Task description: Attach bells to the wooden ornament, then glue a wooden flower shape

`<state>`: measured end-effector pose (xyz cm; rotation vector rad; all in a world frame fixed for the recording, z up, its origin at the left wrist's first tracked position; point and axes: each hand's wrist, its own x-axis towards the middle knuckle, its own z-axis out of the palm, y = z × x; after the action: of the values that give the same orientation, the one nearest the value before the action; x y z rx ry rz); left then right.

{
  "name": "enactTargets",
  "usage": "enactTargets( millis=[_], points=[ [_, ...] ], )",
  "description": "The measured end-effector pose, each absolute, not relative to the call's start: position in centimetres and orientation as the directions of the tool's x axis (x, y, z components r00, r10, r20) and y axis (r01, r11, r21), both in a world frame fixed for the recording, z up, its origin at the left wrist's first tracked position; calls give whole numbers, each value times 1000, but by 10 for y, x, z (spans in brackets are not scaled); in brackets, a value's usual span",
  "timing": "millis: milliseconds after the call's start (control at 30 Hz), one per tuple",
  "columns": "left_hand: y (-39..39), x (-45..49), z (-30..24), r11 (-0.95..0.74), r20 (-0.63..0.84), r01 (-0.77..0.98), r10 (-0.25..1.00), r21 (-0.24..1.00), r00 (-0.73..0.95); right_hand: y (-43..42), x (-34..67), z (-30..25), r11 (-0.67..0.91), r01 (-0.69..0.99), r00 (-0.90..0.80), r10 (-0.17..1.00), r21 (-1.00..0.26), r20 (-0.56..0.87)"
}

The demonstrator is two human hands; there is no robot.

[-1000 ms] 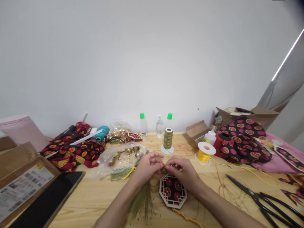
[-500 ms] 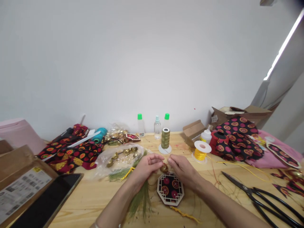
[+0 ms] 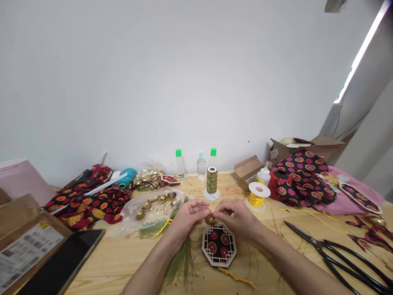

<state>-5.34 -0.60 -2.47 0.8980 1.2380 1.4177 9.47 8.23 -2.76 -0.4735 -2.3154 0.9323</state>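
1. Pinching a round, gold metal bell [image 3: 210, 220] at its top, with left hand [image 3: 188, 217] and right hand [image 3: 238, 218] alike.
2. Held just beyond an octagonal, pale-framed, black patterned-fabric panel [image 3: 219, 246], near middle of wooden desk [image 3: 113, 262].
3. Best kept steady, pinched lightly.

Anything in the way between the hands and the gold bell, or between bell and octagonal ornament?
Nothing visible. The left hand and right hand have fingertips at the top of the gold bell, which sits by the upper edge of the octagonal ornament.
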Motion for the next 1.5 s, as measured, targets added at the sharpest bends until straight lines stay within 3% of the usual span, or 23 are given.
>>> enactTargets(
  millis=[267, 533, 767, 933, 1167, 1500],
  points=[
    [-4, -51, -25, 35, -88, -199, 961, 979, -263, 76, 89, -30, 541, 146, -734, 620, -828, 276],
    [-3, -51, -22, 1, -14, -45, 957, 999, -290, 71, 89, -24, 287, 102, -740, 662, -952, 120],
    [-4, -50, -20, -32, 73, 148, 956, 988, -284, 72, 89, -26, 295, 102, -758, 641, -950, 118],
    [-6, -51, -19, -54, 153, 352, 954, 934, -258, 73, 89, -30, 383, 115, -748, 640, -916, 174],
    [-2, -53, -25, -49, 123, 243, 948, 969, -295, 76, 87, -38, 502, 119, -729, 630, -857, 267],
    [-1, -47, -27, -93, 149, 151, 894, 984, -422, 73, 84, -33, 274, 0, -689, 697, -962, 199]
  ],
)
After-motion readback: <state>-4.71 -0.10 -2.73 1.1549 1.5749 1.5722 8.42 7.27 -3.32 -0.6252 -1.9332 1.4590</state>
